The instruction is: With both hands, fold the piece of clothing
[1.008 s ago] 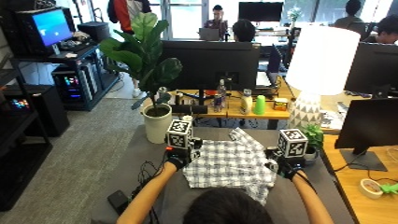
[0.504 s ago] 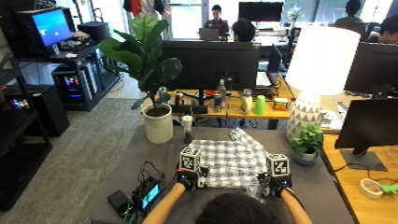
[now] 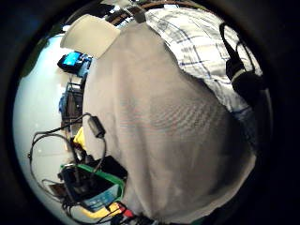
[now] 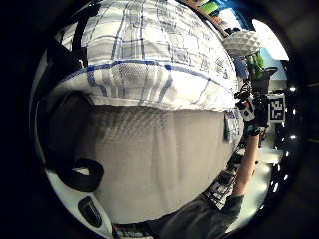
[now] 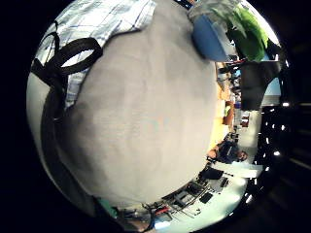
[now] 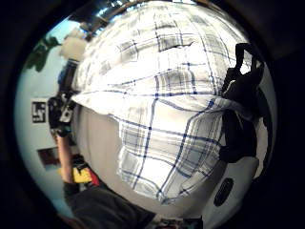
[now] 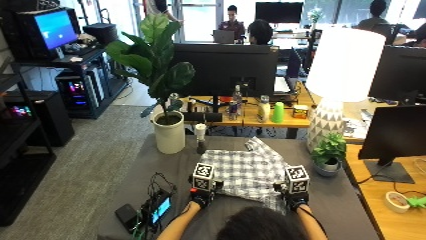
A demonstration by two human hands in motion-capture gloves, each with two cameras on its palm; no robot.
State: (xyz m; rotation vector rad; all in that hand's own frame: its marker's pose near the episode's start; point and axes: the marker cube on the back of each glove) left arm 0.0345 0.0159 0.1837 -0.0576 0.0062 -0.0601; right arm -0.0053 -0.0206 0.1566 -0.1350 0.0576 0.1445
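A blue-and-white plaid shirt point(image 7: 246, 170) lies spread on the grey table point(image 7: 153, 160), one sleeve bunched at its far side. My left hand point(image 7: 201, 197) is at the shirt's near left corner and my right hand point(image 7: 295, 201) at its near right corner. In the right thumb side palm view the plaid shirt point(image 6: 162, 109) folds over at my fingers point(image 6: 243, 95), which curl on its edge. The left thumb side palm view shows the shirt's hem point(image 4: 149, 79) running from my fingers point(image 4: 60, 64) across the table point(image 4: 149, 159).
A white plant pot point(image 7: 168, 135) and a small bottle point(image 7: 200, 137) stand at the table's far left. A patterned lamp base point(image 7: 327, 122) and a small potted plant point(image 7: 327, 154) stand at the right. Devices with cables point(image 7: 150, 210) lie at the near left.
Both hands have drawn back toward me, from the shirt's middle sides to its near corners, and come slightly closer together.
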